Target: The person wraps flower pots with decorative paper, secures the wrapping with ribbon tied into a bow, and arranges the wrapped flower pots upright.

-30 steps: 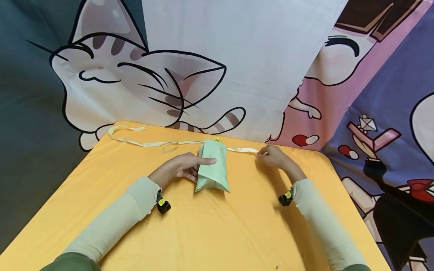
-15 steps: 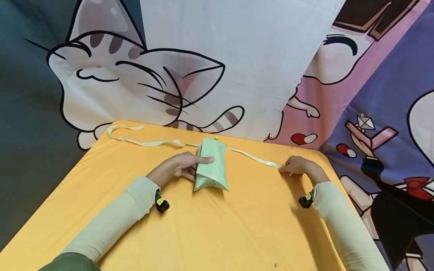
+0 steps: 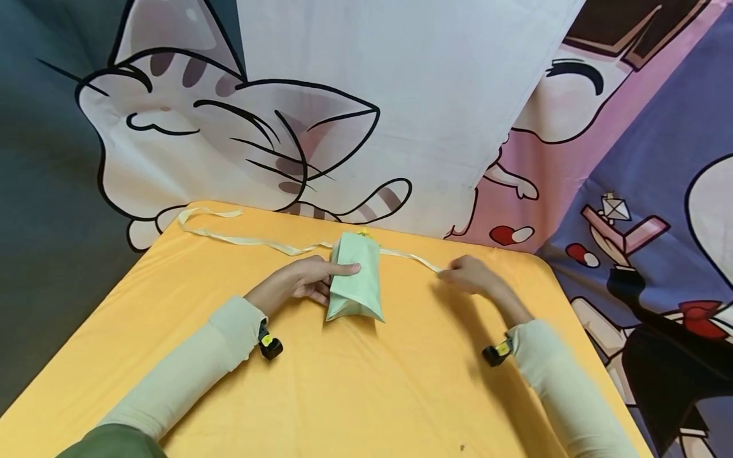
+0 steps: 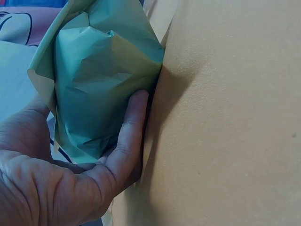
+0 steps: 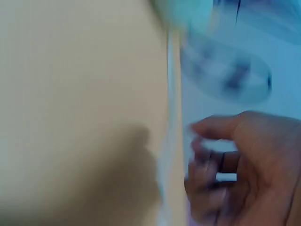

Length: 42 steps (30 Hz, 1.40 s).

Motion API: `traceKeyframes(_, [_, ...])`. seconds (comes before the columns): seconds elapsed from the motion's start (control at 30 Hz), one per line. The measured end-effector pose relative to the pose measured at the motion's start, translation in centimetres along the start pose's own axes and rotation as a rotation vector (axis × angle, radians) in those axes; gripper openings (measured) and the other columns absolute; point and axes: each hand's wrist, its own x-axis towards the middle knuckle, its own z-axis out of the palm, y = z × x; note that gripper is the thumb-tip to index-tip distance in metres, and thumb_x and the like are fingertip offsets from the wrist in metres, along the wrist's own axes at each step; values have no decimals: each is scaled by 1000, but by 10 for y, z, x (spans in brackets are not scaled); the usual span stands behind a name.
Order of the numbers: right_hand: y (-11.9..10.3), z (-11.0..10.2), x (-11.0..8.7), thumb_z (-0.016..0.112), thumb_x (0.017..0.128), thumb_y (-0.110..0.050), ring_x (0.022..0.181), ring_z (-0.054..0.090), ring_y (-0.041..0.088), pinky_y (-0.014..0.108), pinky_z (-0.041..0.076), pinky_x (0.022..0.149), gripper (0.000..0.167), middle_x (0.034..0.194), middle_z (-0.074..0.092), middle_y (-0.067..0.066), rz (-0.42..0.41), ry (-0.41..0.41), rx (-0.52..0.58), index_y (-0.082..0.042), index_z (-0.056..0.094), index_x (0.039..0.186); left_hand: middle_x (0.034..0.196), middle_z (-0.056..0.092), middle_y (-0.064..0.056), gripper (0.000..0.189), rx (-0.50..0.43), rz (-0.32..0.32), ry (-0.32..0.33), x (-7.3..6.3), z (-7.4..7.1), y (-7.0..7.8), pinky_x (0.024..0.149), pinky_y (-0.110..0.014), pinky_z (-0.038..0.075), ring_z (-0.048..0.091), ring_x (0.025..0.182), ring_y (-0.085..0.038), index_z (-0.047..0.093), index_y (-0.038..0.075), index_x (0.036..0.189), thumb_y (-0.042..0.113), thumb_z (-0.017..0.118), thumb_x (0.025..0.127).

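A mint-green paper bag [image 3: 356, 277] is tilted up over the yellow tabletop, its folded bottom toward me. My left hand [image 3: 312, 278] grips its left side, thumb across the front. In the left wrist view, fingers of that hand [image 4: 94, 179] curl under the bag [image 4: 99, 80]. Behind the bag runs a long cream ribbon [image 3: 246, 240], reaching out on both sides. My right hand [image 3: 471, 275] is over the ribbon's right part. In the right wrist view, its loosely bent fingers [image 5: 202, 188] are beside the ribbon [image 5: 170, 94], apart from it. That view is blurred.
A yellow cloth [image 3: 343, 394] covers the table. Printed cartoon curtains [image 3: 321, 51] hang right behind its back edge and along the right. A small yellow thing [image 3: 364, 233] shows at the bag's far end. Each wrist carries a small black camera [image 3: 270, 345].
My right hand drew the ribbon to the right and nearer me, then came back left. The ribbon's loop left of the bag straightened out. My left hand kept holding the bag.
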Motion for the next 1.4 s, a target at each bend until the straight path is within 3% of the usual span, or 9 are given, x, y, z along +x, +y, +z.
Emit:
traceKeyframes(0.13, [-55,50,6,60,111,-66,72,69,17,31,62,67,72,89,74,9,-46,-187,462,4,69,124,115,83,-15,62,-4,-2,10,-2,-1,-1,90,-43,71,81,97,-25,72,0,128,55,80,103])
traceKeyframes(0.23, [-83,73,9,61,110,-70,84,79,22,39,70,76,79,105,80,14,-52,-322,620,4,66,138,120,82,-17,63,-18,9,7,-3,0,-1,93,-44,70,81,100,-26,72,-2,130,55,78,104])
traceKeyframes(0.33, [-96,86,12,65,111,-60,84,80,21,38,71,76,65,102,81,11,-69,-375,689,2,70,132,121,80,-18,62,-44,21,1,-3,2,-2,95,-45,70,81,101,-27,70,-4,131,53,74,108])
traceKeyframes(0.47, [-98,92,13,68,111,-50,80,77,17,33,68,72,48,90,80,6,-55,-359,743,-3,77,115,119,78,-19,55,-93,33,-4,-5,5,-5,97,-44,70,81,101,-26,69,-8,130,43,74,111])
traceKeyframes(0.67, [-97,93,14,69,109,-51,79,74,14,30,65,73,47,86,79,2,-64,-329,773,-5,80,107,114,80,-16,48,-122,74,20,-10,6,-2,96,-41,70,81,98,-24,70,-8,128,34,80,108])
traceKeyframes(0.8, [-101,85,18,66,111,-50,79,71,13,28,62,72,47,90,77,1,-105,-299,780,-5,74,118,116,83,-14,52,-88,150,36,-8,3,6,91,-37,69,82,99,-22,70,-6,135,37,80,108])
traceKeyframes(0.97, [-103,71,34,62,112,-50,82,70,16,29,59,69,49,100,77,4,-146,-266,769,-6,66,133,129,81,-13,58,-92,217,33,6,-3,18,91,-34,67,81,105,-22,63,-1,146,42,76,110])
traceKeyframes(1.2, [-95,67,63,58,111,-51,81,71,19,32,61,69,54,100,77,4,-159,-266,771,-5,64,137,143,72,-15,63,-120,207,15,29,-10,25,101,-38,64,75,121,-27,57,4,154,47,73,110])
traceKeyframes(1.4, [-89,69,82,58,111,-50,84,74,20,33,64,72,58,105,77,5,-169,-270,777,-4,60,146,146,67,-17,65,-159,193,7,40,-15,28,113,-47,61,71,127,-31,53,2,155,45,74,110])
